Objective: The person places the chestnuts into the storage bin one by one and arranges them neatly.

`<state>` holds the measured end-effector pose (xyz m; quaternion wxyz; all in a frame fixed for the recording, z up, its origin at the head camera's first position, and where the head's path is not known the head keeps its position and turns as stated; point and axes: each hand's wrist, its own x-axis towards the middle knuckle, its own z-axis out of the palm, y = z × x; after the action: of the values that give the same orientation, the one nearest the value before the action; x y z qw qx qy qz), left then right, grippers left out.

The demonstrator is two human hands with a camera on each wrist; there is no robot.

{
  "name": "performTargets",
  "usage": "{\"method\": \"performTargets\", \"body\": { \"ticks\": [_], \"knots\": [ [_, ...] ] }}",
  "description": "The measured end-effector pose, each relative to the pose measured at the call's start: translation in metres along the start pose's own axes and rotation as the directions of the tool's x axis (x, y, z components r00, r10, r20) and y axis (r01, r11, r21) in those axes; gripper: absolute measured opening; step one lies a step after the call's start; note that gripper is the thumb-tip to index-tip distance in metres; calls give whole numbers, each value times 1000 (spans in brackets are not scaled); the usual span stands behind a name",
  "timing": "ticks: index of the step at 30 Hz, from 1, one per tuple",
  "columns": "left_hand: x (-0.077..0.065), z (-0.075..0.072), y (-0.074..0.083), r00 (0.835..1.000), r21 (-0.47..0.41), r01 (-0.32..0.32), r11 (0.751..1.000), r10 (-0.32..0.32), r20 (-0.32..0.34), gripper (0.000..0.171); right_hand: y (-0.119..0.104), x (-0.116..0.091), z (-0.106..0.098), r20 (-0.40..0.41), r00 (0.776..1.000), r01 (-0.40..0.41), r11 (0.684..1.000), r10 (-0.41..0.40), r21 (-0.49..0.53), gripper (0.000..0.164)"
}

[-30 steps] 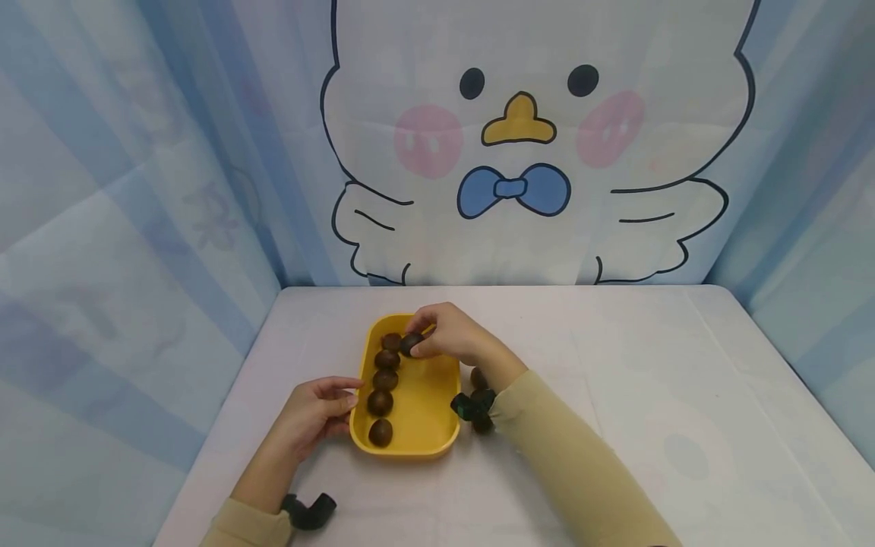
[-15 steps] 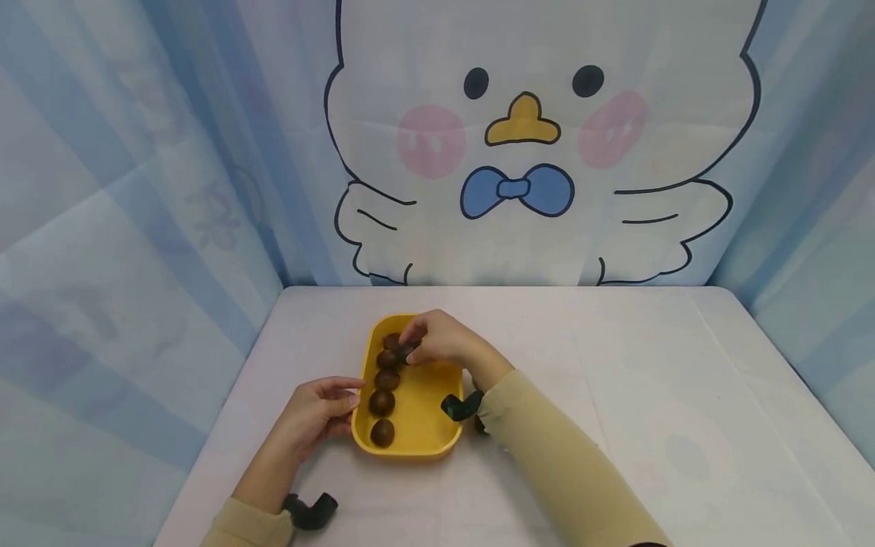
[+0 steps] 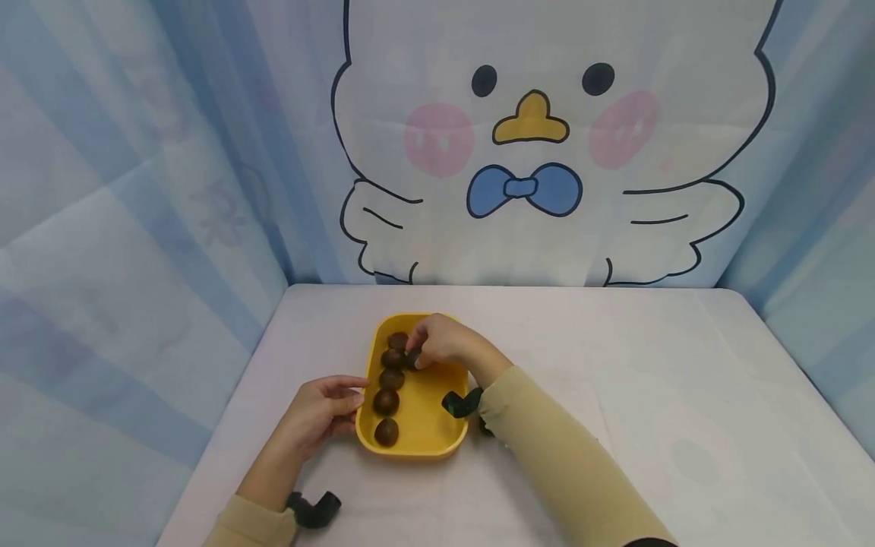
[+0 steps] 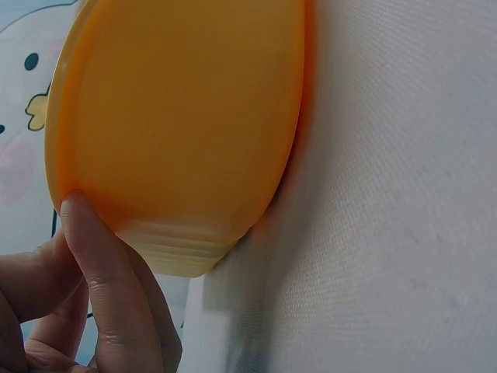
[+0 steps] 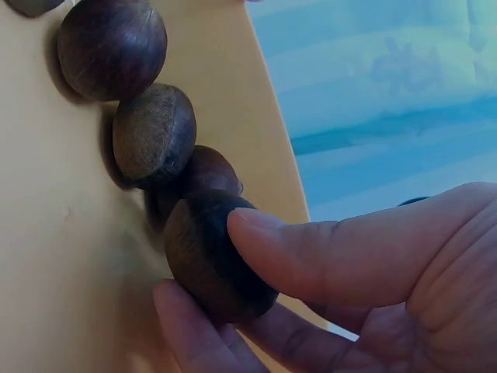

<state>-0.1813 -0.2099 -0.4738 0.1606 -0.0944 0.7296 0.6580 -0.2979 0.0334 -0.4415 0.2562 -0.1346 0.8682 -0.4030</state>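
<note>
Inside a yellow tray (image 3: 431, 441) lie several brown chestnuts (image 3: 386, 402), forming a column along its left side. My right hand (image 3: 444, 342) is over the upper part of the tray, pinching one dark chestnut (image 5: 213, 264) between thumb and fingers. In the right wrist view this held chestnut overlaps a neighbouring chestnut (image 5: 210, 171); whether they touch I cannot tell. At the tray's left edge, my left hand (image 3: 324, 414) rests its extended fingertips against the outside, near the rim. The left wrist view shows a fingertip (image 4: 81, 214) on the yellow wall (image 4: 178, 116).
More of a dark round thing (image 3: 485, 427) shows right of the tray, mostly hidden by my right wrist and its black strap piece (image 3: 461, 403). A white cloth (image 3: 615, 365) covers the table. Behind it hangs a curtain (image 3: 533, 243) with a cartoon bird.
My right hand has moved slightly down within the tray, bringing its chestnut close beside the column's upper part. The left hand stays at the tray's edge. The whole head view has shifted slightly.
</note>
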Motion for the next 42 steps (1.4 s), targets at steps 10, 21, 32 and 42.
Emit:
{"method": "performTargets", "body": {
  "ticks": [10,21,32,42],
  "knots": [
    [0,0,-1,1000,-20,-11,1000,12,16,40,1,6,4,-34,999,-4,998,2,-62,23],
    [0,0,-2,1000,-24,-16,1000,17,19,40,4,7,8,-69,997,19,997,-24,-72,25],
    [0,1,-1,1000,-19,-13,1000,13,12,40,2,4,5,-76,996,52,997,-56,-51,32],
    [1,0,-2,1000,-20,-17,1000,18,12,41,-4,-4,-3,-76,996,33,998,-37,-50,34]
  ]
}}
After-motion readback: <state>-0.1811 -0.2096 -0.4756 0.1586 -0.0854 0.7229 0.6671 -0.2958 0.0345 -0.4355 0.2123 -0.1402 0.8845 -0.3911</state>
